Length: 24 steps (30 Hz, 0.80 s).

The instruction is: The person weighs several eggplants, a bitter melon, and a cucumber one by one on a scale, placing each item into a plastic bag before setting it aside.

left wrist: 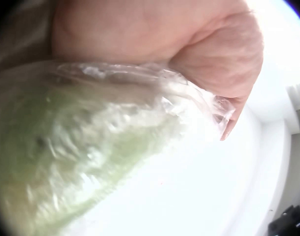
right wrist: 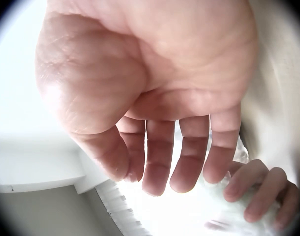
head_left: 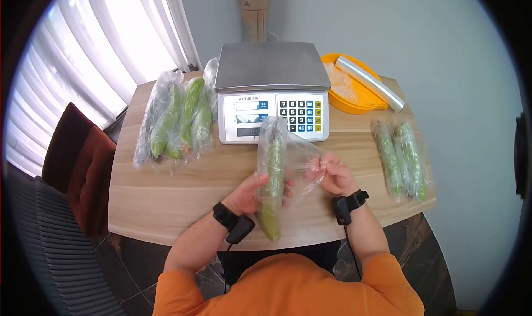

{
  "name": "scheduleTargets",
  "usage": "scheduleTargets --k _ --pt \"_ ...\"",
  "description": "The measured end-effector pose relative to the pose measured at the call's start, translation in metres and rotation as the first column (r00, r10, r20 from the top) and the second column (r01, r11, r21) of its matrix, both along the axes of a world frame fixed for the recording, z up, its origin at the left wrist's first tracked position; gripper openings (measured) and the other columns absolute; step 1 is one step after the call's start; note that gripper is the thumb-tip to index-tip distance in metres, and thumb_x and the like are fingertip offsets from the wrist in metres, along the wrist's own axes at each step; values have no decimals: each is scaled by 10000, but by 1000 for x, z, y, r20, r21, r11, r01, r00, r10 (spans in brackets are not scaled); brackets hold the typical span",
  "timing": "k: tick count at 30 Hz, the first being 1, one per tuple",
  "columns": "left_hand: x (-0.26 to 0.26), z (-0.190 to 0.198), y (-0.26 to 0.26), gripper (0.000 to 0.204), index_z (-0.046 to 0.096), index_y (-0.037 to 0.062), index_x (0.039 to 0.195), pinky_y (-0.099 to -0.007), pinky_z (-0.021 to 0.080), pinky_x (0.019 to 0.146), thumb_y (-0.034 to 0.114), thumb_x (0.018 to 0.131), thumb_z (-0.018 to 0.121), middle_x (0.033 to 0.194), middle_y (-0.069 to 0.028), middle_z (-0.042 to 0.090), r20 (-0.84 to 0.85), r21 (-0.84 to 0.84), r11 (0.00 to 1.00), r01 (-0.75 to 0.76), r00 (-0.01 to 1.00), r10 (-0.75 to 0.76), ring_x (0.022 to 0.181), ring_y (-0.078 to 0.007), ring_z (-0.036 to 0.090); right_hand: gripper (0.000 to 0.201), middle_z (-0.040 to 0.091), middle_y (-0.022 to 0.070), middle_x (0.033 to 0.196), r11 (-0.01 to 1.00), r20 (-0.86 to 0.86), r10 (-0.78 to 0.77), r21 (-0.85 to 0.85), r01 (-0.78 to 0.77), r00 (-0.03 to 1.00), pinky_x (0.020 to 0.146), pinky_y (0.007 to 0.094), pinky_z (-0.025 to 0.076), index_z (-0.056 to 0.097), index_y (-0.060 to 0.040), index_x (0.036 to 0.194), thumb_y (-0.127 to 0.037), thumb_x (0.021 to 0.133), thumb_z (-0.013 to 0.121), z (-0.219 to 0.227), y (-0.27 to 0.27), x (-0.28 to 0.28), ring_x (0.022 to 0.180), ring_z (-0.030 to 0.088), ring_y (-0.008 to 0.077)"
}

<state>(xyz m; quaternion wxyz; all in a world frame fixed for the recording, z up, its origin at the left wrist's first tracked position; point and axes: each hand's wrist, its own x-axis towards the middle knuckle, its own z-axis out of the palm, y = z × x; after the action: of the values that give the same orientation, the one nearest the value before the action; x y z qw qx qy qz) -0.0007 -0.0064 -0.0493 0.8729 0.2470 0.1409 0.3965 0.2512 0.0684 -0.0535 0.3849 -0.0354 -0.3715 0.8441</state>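
A long green gourd (head_left: 271,205) in a clear plastic bag (head_left: 272,129) lies lengthwise in front of the scale, its lower end bare of the film. My left hand (head_left: 245,195) grips it around the middle, thumb on the near left side and fingertips showing at the right. To the right, my right hand (head_left: 336,175) pinches a stretched edge of the bag between thumb and forefinger, pulling the film out sideways. In the right wrist view the other fingers of the right hand (right wrist: 155,88) hang loosely bent. The left wrist view shows the wrapped gourd (left wrist: 81,142) beneath the palm.
A weighing scale (head_left: 272,69) stands at the table's back. Several bagged green gourds (head_left: 190,114) lie left, and two more bagged ones (head_left: 410,155) lie right. An orange basket (head_left: 354,106) holds a film roll (head_left: 370,83). A ribbed pot (head_left: 255,17) stands behind the scale.
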Motion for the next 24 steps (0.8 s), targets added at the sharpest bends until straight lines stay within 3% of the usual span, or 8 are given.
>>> scheduleTargets --k 7,13,16,19,22,24 --pt "0 -13 2 605 410 72 1364 -447 499 882 437 904 557 1205 -137 543 37 -72 997 14 999 -11 1065 -277 572 167 574 81 952 1000 -193 0 19 4 981 895 578 452 546 -80 908 -242 924 583 1 5 13 1008 565 342" --pt "0 -13 3 575 407 81 1366 -455 491 890 446 933 507 1204 -128 554 34 -73 996 -42 998 44 1060 -274 573 135 586 5 927 993 -369 -111 1 120 923 862 519 450 577 -136 920 -249 961 514 10 12 33 955 570 245" --pt "0 -15 4 572 421 84 1354 -464 491 886 469 937 489 1200 -121 561 16 -80 995 -53 998 55 1065 -261 570 123 597 -30 989 994 -467 -87 12 104 880 891 492 441 535 -159 923 -274 963 517 13 17 42 993 578 215" --pt "-1 -15 6 536 432 84 1342 -468 516 858 434 942 501 1197 -113 562 85 -132 991 -20 996 32 1061 -245 572 142 618 -40 1087 985 -481 -163 -35 167 861 913 491 424 567 -181 1035 -293 960 520 11 20 52 1030 576 206" --pt "0 -8 4 471 452 80 1316 -446 550 814 305 923 579 1142 -100 571 -115 -18 990 -142 984 139 1029 -222 579 227 619 5 1160 986 -445 -150 -3 166 883 922 526 421 587 -168 1124 -291 936 553 12 19 49 1079 575 249" --pt "2 -5 4 454 467 74 1291 -438 564 793 198 885 629 1093 -93 569 -192 8 981 -193 963 191 1009 -206 578 284 622 61 1145 989 -255 -141 1 145 957 905 521 450 581 -129 1150 -273 905 588 24 9 32 1057 595 289"
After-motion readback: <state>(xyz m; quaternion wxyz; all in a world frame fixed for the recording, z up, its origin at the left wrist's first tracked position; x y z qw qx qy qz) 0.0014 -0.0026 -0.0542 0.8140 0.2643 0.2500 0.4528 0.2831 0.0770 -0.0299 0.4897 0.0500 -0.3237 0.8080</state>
